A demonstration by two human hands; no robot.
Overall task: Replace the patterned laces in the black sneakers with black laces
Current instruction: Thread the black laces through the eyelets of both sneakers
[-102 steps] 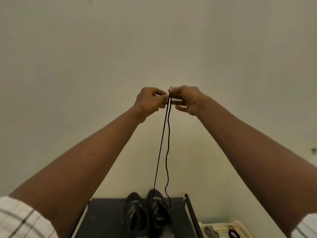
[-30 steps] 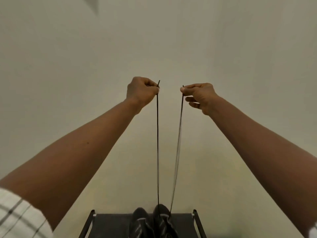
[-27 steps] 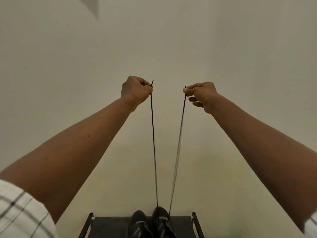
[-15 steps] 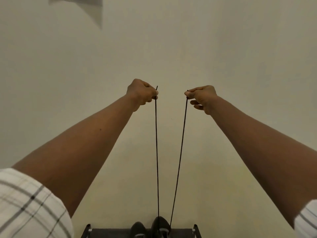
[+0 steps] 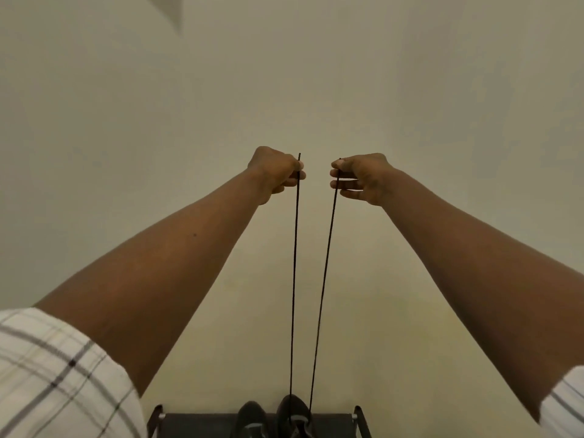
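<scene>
black lace [image 5: 294,279] ends pinched by fingers [image 5: 346,184] of left hand [image 5: 273,172] and right hand [image 5: 368,177].

Item count: two hands, namely left hand [image 5: 275,173] and right hand [image 5: 363,180]; two black sneakers [image 5: 292,412]; two black lace strands [image 5: 294,279]; two plaid sleeves [image 5: 57,374]; one dark rack [image 5: 196,425].

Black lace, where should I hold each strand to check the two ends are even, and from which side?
Pinch each tip of the black lace between thumb and forefinger, coming from the outer side, as the left hand and right hand do. Both strands rise taut and straight from one sneaker, so the tips can be compared side by side.
</scene>
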